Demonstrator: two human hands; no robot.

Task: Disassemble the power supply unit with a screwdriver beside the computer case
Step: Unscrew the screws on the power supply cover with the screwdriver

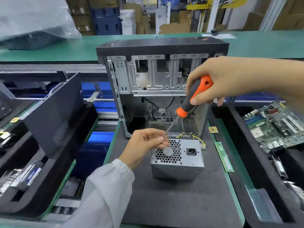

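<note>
Right hand (228, 79) is wrapped around the orange-and-grey handle of the screwdriver (191, 97), shaft angled down and away towards the left hand (144, 145), which pinches thumb and fingertips together right at the tip, steadying it or perhaps holding a screw there; too small to tell. Just beneath that left hand sits the power supply unit (177, 158), standing on the dark mat of the tabletop (164, 203), its honeycomb fan grille and power socket facing up. Directly beyond both hands stands the open computer case (158, 89), and the unit's yellow wires (192, 134) run back towards it. Here's the danger as I judge it: the tip is off to the grille's corner, and if it comes down crooked it could slip out of a screw head and skate across the metal or poke through the grille. Those pinching fingers are right in the line of any slip. The unit stands unclamped, so a hard push could tip it. Off to the right hand's side lie a memory stick (224, 157) and a motherboard (276, 125).
</note>
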